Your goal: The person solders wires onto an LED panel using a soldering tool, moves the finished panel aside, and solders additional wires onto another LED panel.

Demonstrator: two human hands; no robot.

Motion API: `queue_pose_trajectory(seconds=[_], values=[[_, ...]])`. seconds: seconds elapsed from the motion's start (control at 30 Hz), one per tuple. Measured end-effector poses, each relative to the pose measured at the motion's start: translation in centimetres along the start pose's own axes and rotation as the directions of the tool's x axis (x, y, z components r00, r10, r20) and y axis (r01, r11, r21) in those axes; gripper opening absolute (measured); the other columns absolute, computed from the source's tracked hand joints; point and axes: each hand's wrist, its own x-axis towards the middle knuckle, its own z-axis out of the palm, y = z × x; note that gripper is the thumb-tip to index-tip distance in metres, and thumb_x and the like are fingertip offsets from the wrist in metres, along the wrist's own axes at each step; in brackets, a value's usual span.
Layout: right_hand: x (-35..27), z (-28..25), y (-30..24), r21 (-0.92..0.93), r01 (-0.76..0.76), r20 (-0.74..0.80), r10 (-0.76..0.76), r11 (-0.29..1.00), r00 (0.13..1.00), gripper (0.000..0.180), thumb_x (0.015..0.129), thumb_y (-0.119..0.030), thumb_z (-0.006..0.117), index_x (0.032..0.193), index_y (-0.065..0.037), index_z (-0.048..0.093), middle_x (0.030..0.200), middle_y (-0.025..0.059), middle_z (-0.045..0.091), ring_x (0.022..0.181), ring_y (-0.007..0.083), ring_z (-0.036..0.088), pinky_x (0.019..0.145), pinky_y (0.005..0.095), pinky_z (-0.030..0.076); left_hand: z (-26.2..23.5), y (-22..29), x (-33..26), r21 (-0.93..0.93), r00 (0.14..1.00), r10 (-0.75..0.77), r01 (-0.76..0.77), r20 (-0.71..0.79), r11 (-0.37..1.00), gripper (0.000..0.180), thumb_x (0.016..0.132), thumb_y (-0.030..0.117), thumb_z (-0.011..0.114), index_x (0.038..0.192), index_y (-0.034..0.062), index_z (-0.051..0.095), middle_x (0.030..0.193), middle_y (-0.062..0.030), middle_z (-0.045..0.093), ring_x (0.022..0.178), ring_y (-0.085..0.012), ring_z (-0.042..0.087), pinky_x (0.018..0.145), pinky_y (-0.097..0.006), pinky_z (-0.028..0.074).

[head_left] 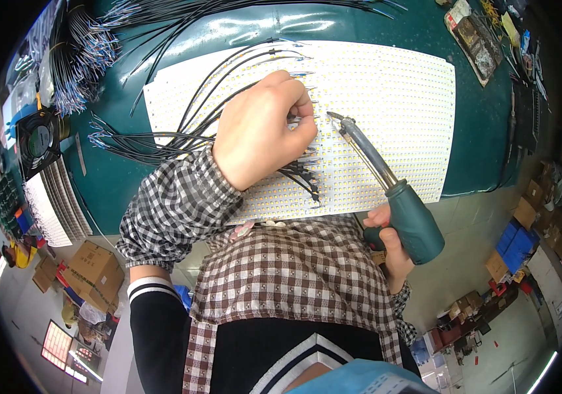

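A white LED panel (386, 85), dotted with rows of small yellowish LEDs, lies on a green-covered table. Black cables (212, 82) with thin stripped ends run onto it from the left, their ends lined up along its middle. Over these, my left hand (261, 128) is closed in a pinch on a black cable, mostly hidden by the fingers. In my right hand (394, 253) is a soldering iron (419, 223) with a green pistol-shaped handle and a trigger. Its tip points at the panel, just right of my left fingertips. Several cable ends (307, 180) bunch below my left hand.
Bundles of black cables (74, 65) lie at the far left, above a small black fan (37, 141). A stack of white panels (58, 203) sits at the left edge. A dirty tray (475, 43) with dark residue lies far right. A cardboard box (94, 276) stands on the floor.
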Motion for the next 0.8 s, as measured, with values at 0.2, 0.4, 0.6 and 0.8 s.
queue_pose_trajectory(seconds=[0.2,0.4,0.6,0.8], values=[[-0.1,0.3,0.0,0.019,0.019,-0.035,-0.019,1.000,0.999,0.042,0.086,-0.037,0.064,0.095,0.004,0.057,0.090,0.0142,0.058,0.078,0.0220,0.060,0.073,0.0330,0.053,-0.1,0.2,-0.7,0.049,0.990,0.111,-0.107,-0.084,0.993,0.008,0.073,0.010,0.064,0.077,0.0054,0.059,0.077,-0.0094,0.058,0.068,-0.0292,0.058,0.059,-0.039,0.047],[0.0,-0.5,0.2,0.171,0.027,-0.054,-0.018,0.985,0.998,0.030,0.083,-0.016,0.069,0.098,0.006,0.057,0.089,0.0130,0.061,0.081,0.0232,0.061,0.074,0.0351,0.054,-0.6,1.6,-3.6,0.159,0.955,0.257,-0.234,-0.148,0.959,0.010,0.078,0.011,0.066,0.083,0.0067,0.058,0.075,-0.0091,0.055,0.066,-0.0282,0.058,0.054,-0.037,0.045],[0.1,-0.4,0.9,0.244,0.094,-0.078,-0.077,0.965,0.994,0.029,0.083,-0.017,0.069,0.098,0.006,0.058,0.089,0.0129,0.060,0.085,0.0235,0.060,0.073,0.0353,0.054,-0.2,0.5,-3.1,0.051,0.999,0.035,-0.036,0.021,0.998,0.010,0.078,0.005,0.066,0.087,0.0013,0.062,0.078,-0.0097,0.059,0.068,-0.0231,0.061,0.060,-0.030,0.048],[-0.2,-0.4,1.6,0.112,0.076,-0.089,-0.067,0.991,0.994,0.052,0.084,-0.043,0.065,0.098,0.007,0.054,0.089,0.0157,0.057,0.078,0.0215,0.060,0.069,0.0321,0.055,0.1,0.0,-2.6,0.004,1.000,0.019,-0.019,-0.002,1.000,0.007,0.079,0.010,0.060,0.082,0.0037,0.060,0.081,-0.0118,0.059,0.074,-0.0310,0.059,0.063,-0.038,0.047]])
